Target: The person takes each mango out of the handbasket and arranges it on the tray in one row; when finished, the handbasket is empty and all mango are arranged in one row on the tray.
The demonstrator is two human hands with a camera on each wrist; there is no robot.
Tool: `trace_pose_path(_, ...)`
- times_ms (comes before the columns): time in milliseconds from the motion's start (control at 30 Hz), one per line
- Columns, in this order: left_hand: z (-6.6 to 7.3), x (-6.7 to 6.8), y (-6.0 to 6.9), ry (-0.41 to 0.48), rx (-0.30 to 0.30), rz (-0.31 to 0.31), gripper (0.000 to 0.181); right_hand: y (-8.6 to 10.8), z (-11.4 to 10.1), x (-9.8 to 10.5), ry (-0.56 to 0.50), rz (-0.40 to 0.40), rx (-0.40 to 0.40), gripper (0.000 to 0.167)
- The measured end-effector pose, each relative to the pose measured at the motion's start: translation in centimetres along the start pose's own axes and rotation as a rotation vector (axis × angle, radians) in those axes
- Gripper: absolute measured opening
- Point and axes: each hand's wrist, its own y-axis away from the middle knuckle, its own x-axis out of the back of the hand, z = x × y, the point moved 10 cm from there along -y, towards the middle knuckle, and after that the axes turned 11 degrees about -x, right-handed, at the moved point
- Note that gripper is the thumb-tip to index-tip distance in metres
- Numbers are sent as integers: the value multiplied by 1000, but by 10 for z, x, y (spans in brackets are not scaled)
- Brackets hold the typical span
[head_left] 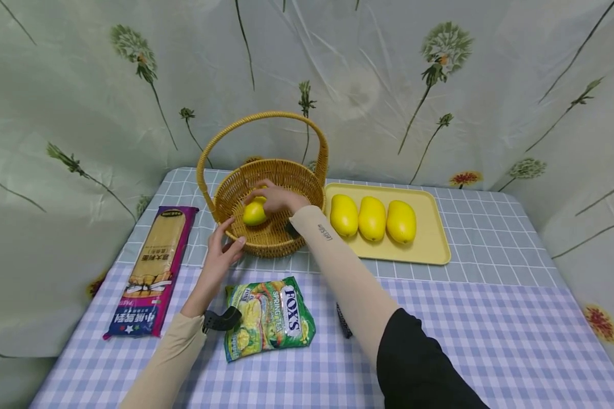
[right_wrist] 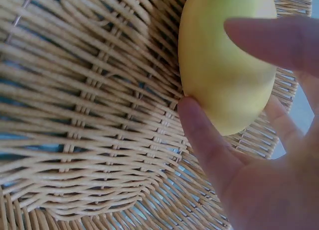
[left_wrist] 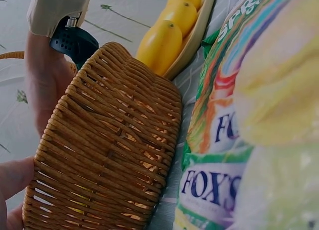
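Note:
Inside the wicker basket [head_left: 273, 248], a yellow mango [head_left: 254, 212] with a greenish end lies low against the weave. My right hand [head_left: 278, 200] reaches over the rim and holds this mango, its thumb and fingers on opposite sides in the right wrist view, where the mango [right_wrist: 224, 80] is seen close up. At the basket's front left, my left hand [head_left: 222, 250] grips the rim. The left wrist view shows its fingers [left_wrist: 15, 177] at the rim's edge and the basket's outer wall [left_wrist: 109, 135]. The basket's tall handle [head_left: 266, 115] stands upright.
Right of the basket, a yellow tray [head_left: 432, 227] bears three mangoes [head_left: 372, 219]. A green Fox's candy bag [head_left: 268, 318] lies in front of the basket. Left is a long pasta packet [head_left: 153, 267]. A dark object [head_left: 344, 321] is partly hidden by the right forearm.

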Motion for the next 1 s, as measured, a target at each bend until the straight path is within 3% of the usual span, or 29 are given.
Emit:
trace_pose_path(267, 0, 0, 1, -6, 0, 2, 61, 9, 6, -3, 34, -51, -22, 62)
trace_pose_path(467, 1, 0, 2, -3, 4, 1, 61, 12, 13, -3, -2, -49, -100, 65)
trace_pose_path(700, 1, -1, 1, -3, 8, 1, 61, 14, 14, -1, 130, -9, -160, 58)
trace_pose_path(1000, -2, 1, -1, -14, 18, 5, 60, 13, 10, -5, 198, -55, -107, 53)
